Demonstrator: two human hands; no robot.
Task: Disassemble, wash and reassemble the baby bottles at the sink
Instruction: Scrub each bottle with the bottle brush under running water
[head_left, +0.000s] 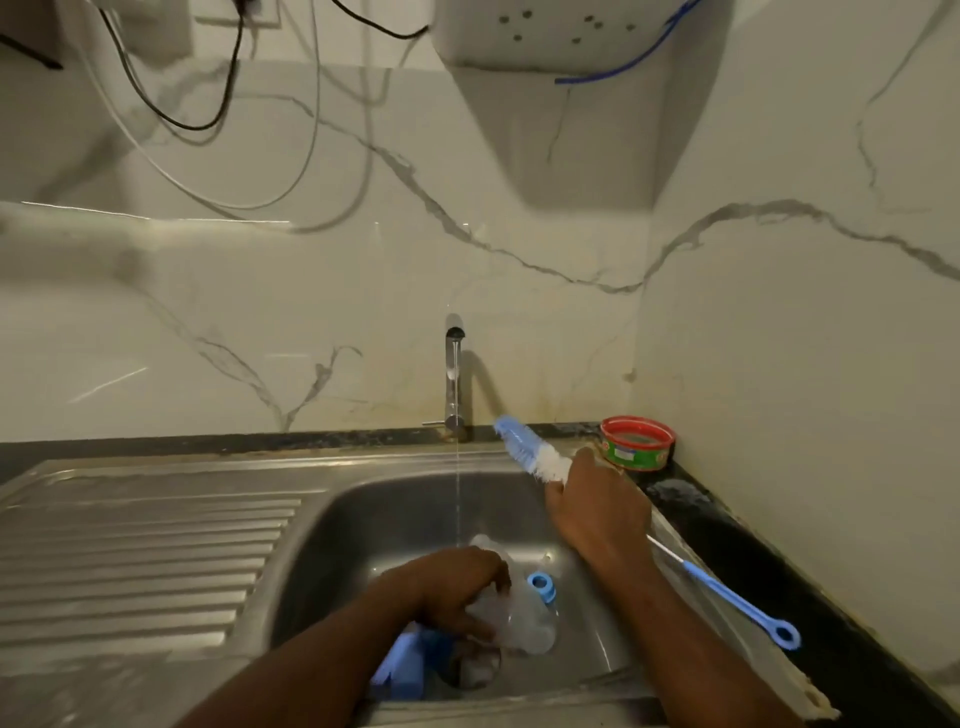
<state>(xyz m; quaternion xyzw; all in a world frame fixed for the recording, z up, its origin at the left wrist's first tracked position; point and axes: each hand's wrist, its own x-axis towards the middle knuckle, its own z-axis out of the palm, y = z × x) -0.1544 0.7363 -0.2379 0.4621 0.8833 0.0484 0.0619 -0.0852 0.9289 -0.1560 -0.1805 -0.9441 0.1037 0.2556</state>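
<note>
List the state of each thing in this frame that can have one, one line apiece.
Tap: running, thin stream into the sink.
Bottle brush: held up, bristles clear of the water.
Baby bottle: in the basin, lying over.
Blue ring: off, beside the bottle.
Right hand: grips the brush.
Left hand: holds the bottle.
Red-rimmed tub: on the counter, open.

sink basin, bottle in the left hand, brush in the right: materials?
Grey sink basin: likely stainless steel, brushed; dull metallic sheen, pressed drainboard ribs. Clear baby bottle held by the left hand: probably translucent plastic, too blurred to rule out glass. Blue-and-white bottle brush in the right hand: soft bristles, thin wire stem, matte blue handle that looks plastic.
</note>
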